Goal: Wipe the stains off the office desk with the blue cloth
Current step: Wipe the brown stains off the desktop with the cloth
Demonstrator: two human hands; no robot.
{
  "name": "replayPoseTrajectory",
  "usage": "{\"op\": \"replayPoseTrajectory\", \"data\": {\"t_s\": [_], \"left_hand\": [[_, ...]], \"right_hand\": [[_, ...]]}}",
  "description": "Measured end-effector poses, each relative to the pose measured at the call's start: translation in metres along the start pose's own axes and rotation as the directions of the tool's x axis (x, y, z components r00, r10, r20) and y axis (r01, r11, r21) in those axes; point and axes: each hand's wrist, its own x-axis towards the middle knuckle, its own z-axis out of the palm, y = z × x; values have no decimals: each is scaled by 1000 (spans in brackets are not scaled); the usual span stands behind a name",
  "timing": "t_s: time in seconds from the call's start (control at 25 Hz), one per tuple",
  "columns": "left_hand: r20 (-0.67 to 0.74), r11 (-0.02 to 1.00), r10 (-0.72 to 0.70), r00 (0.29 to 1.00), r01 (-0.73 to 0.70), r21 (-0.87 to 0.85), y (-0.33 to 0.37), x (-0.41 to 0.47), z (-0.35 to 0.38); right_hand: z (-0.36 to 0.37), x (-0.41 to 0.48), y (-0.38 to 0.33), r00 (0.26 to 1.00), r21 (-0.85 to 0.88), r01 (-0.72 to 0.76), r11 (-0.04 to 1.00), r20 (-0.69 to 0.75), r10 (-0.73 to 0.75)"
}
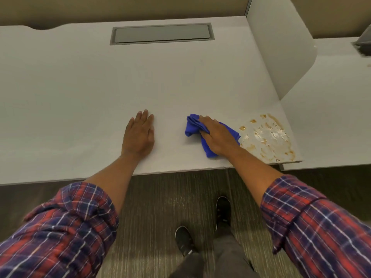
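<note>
View from a head-worn camera looking down. Nearest are two dark shoes (pixel 222 209) on striped grey carpet (pixel 152 207), and two forearms in rolled red-and-blue plaid sleeves (pixel 66 223) reaching forward over the front edge of a pale grey office desk (pixel 80 87). The left hand (pixel 139 135) rests palm down on bare desk near that edge, fingers straight and close together, holding nothing. To its right, a little apart, the right hand (pixel 215 135) lies flat on a crumpled blue cloth (pixel 192 125), fingers extended and close together, pressing it onto the desk. The thumb sits against a fold, and whether it hooks the fabric cannot be told. Just right of the cloth, at the desk's near right corner, is a wide patch of brown stains (pixel 267 135): rings, streaks and blotches round a paler, glossy middle (possibly wet or already smeared, though that is a guess). The cloth's right edge is at the patch's left margin, so the wiping looks barely begun, with nearly all the staining left to clear. The rest of the desk shows no marks. Farther back, a grey rectangular hatch (pixel 161 34) is set into the desk, and a white divider panel (pixel 281 53) stands along its right side.
</note>
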Motion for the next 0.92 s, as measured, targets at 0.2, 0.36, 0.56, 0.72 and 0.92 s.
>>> {"op": "replayPoseTrajectory", "data": {"t_s": [0.2,0.36,0.56,0.72,0.92], "left_hand": [[17,1000,-11,1000,11,0,-1,1,-1],[13,1000,-16,1000,16,-8,0,0,-1],[15,1000,-10,1000,10,-2,1,3,-2],[27,1000,-16,1000,15,15,3,1,-3],[46,994,-86,995,83,77,36,3,-12]], "right_hand": [[24,-19,-5,998,53,54,997,-42,-52],[53,-63,-15,994,130,111,985,-26,-108],[76,-104,-36,992,336,126,934,-14,-128],[57,-118,-44,986,707,-17,707,-107,131],[-9,-95,-23,904,887,-41,460,-163,396]]}}
